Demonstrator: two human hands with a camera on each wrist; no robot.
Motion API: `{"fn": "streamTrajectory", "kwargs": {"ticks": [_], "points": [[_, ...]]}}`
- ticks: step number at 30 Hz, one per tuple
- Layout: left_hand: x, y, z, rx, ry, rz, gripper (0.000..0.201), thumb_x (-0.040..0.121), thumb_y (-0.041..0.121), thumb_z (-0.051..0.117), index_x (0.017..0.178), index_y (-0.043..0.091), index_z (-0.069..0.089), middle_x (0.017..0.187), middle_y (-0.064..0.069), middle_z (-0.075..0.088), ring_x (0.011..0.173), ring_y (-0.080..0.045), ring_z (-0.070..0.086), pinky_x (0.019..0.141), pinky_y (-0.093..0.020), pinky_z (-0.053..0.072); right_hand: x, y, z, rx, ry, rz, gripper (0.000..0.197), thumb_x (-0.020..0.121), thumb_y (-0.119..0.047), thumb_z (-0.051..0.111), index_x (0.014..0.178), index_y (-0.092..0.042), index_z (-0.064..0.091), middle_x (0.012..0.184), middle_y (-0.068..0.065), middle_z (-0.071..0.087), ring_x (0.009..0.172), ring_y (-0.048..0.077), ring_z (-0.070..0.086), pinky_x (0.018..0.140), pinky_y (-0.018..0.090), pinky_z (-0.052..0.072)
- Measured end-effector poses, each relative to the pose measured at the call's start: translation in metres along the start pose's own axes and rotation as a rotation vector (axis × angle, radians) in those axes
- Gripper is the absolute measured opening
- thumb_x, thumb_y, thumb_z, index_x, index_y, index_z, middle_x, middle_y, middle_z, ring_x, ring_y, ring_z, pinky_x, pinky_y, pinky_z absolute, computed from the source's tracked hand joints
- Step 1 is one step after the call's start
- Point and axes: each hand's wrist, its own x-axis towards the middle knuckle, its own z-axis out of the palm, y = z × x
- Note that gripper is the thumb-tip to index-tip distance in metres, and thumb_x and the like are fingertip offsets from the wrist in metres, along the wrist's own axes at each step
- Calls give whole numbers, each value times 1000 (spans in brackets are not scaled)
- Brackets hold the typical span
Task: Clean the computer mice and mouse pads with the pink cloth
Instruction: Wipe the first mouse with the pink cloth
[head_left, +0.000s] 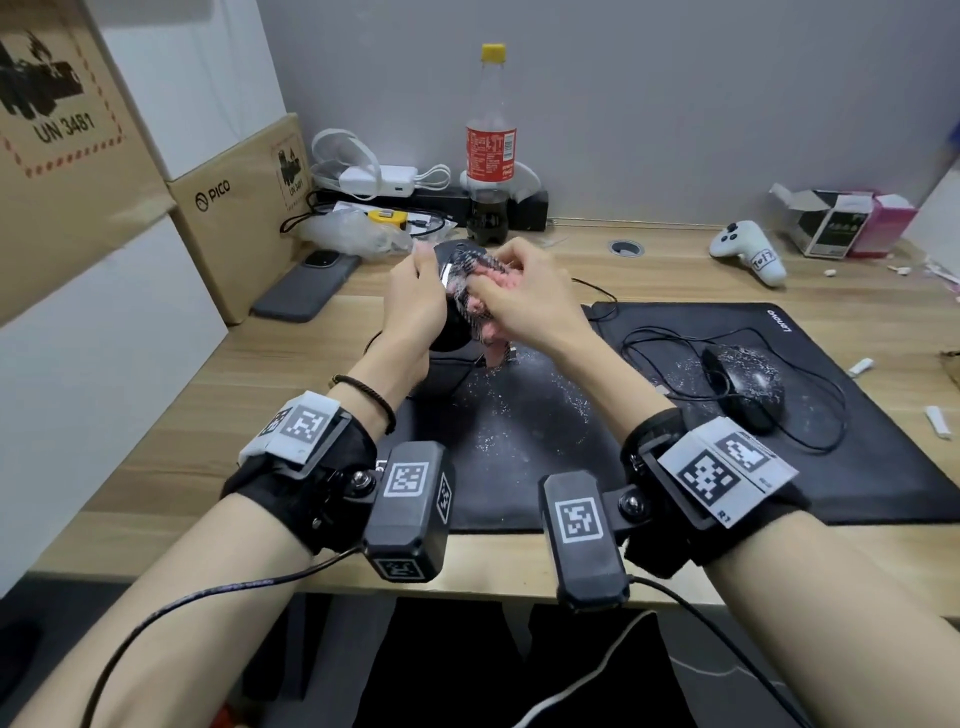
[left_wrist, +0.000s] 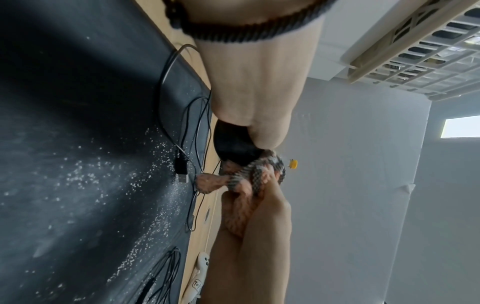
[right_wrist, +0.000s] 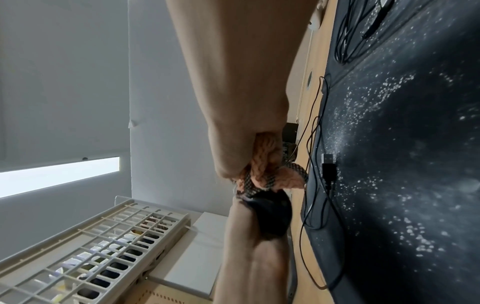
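While I have the black wired mouse (head_left: 451, 301) lifted off the desk in my left hand (head_left: 415, 306), fingers curled round its body, my right hand (head_left: 524, 306) pinches the bunched pink cloth (head_left: 485, 291) against its upper face, so both hands meet above the far left part of the near mouse pad (head_left: 519, 441).

Going left to right, here is what I judge could go wrong. The mouse's cable (left_wrist: 166, 86) hangs down to the pad with its USB plug (right_wrist: 328, 164) lying loose there; if I turn the mouse too far, the cable could drag the plug through the white specks and scatter them onto the wooden desk (head_left: 182, 395). The cloth is wadded, with a grey checked side showing, so I may only smear powder instead of lifting it. Crumbs knocked off the mouse fall straight back onto the pad below, which looks uncleaned. Further right, the second mouse (head_left: 743, 384) sits speckled on the Lenovo mouse pad (head_left: 857, 415) inside its coiled cord, which could snag when I reach for it.

Hidden from me: the mouse's buttons and wheel lie under cloth and fingers, so I cannot tell how clean they are. Both wrist views show mainly forearm, and my right fingertips are buried in the cloth.
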Motion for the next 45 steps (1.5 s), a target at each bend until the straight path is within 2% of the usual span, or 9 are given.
{"fn": "streamTrajectory", "kwargs": {"ticks": [4,9,17,21,26,31,37,41,45], "points": [[-7,-6,-4,-14,-58,164,40,104,26,33,64,20,41,62,9,37,58,-6,33,63,-29,30,14,-1,-7,44,109,85,12,87,-19,60,98,-15,54,75,-5,68,52,12,64,58,30,54],[-10,-5,-8,-53,-129,265,36,103,25,35,112,12,68,100,2,71,91,-8,62,84,-25,48,26,0,-6,65,161,154,19,69,-40,54,84,-29,50,101,6,69,100,34,65,86,53,55],[-1,-1,-2,-179,32,-52,30,102,27,32,110,15,58,108,0,59,100,-12,53,94,-30,42,2,4,-8,238,-48,160,8,93,-10,58,96,-12,51,77,0,64,51,10,60,44,23,47],[1,5,-5,-543,-95,-386,42,100,35,34,109,9,66,108,-8,69,95,-24,66,88,-36,52,-1,8,-6,55,-92,100,16,90,-23,63,101,-15,54,80,-4,64,68,23,68,67,37,56],[-10,8,-16,-727,-402,-407,47,101,37,37,132,7,55,132,-13,58,114,-23,58,103,-38,46,7,8,-17,137,-2,136,11,94,-12,55,104,-11,51,77,-3,57,38,2,49,40,17,41],[-18,5,-22,-674,-480,-405,47,101,41,38,136,13,52,132,-9,59,116,-22,59,90,-38,54,21,1,-18,200,112,134,12,89,-24,60,98,-20,53,91,1,60,55,14,56,55,31,48],[-21,8,-14,-585,-335,-366,29,102,31,40,114,16,62,90,2,73,76,-11,69,62,-25,58,27,-2,-15,197,96,116,22,82,-29,70,93,-24,52,98,5,66,74,18,65,63,38,56],[-8,6,-9,-492,-156,-348,31,101,33,42,114,12,62,103,-6,71,89,-20,69,81,-35,57,15,6,-3,227,-67,110,24,86,-10,69,92,-18,47,85,5,66,63,22,62,54,36,52],[3,7,-9,-566,-62,-427,33,101,37,42,108,11,61,93,-7,70,74,-20,69,68,-35,59,9,12,2,130,-121,104,23,84,-13,73,89,-17,50,80,1,64,60,16,63,59,37,55]]}}
